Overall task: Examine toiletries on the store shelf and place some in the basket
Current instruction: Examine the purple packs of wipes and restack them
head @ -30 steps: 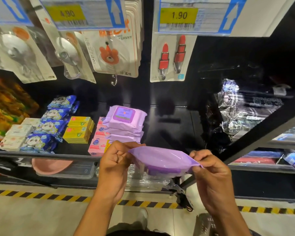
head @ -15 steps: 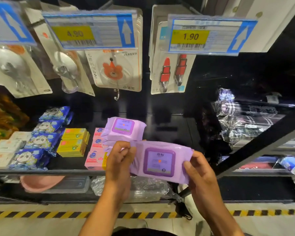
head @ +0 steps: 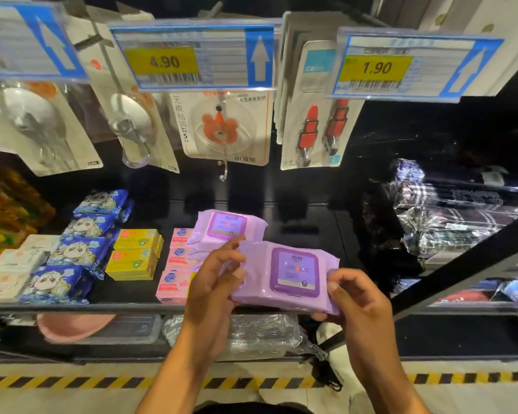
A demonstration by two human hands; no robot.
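Note:
A purple wet-wipes pack with a darker square lid faces up in front of the shelf, held between both hands. My left hand pinches its left end and my right hand grips its right end. Behind it a stack of the same purple packs lies on the black shelf. No basket is in view.
Pink soap boxes, yellow boxes, blue tissue packs and white boxes lie left of the stack. Carded hooks hang above under price tags. Wrapped dark goods fill the right. A striped floor line runs below.
The pack was edge-on a second ago; it has turned so its lid faces up. The view has moved closer to the shelf and tilted up a little.

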